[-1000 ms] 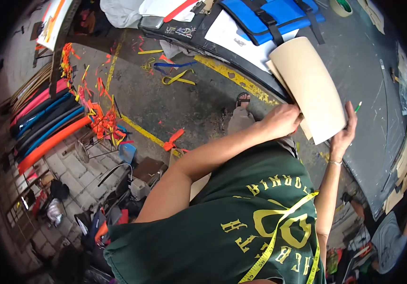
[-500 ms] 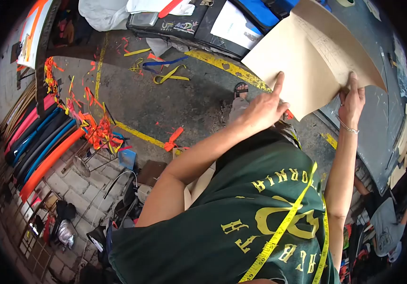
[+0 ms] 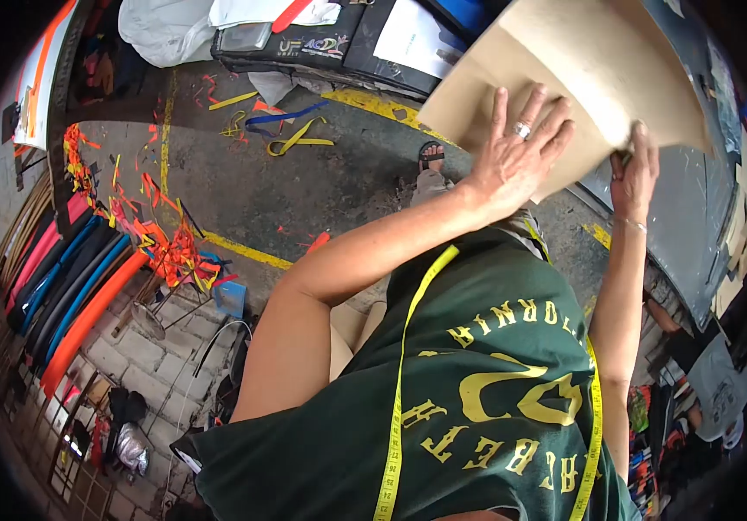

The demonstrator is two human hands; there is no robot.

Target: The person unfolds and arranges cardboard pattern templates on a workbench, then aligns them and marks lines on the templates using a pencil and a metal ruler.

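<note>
A large, stiff brown paper sheet (image 3: 586,56) is held up at the top right, bent into a curve. My left hand (image 3: 521,156) lies over its near left part with the fingers spread and a ring showing; it does not grip the sheet. My right hand (image 3: 636,178) pinches the sheet's near edge, fingers on top, with the thumb partly hidden. A yellow tape measure (image 3: 397,391) hangs down both sides of my dark green shirt (image 3: 495,347).
A dark grey tabletop (image 3: 681,226) lies on the right under the sheet. Black bags with papers (image 3: 321,43) stand at the top. Webbing scraps (image 3: 299,135) litter the floor. Rolls of coloured material (image 3: 87,304) are stacked at left. Another person's grey garment (image 3: 720,391) shows at far right.
My left hand has gone from a pointing finger on the sheet to spread fingers over it. The sheet has bent more and its written side has turned from view.
</note>
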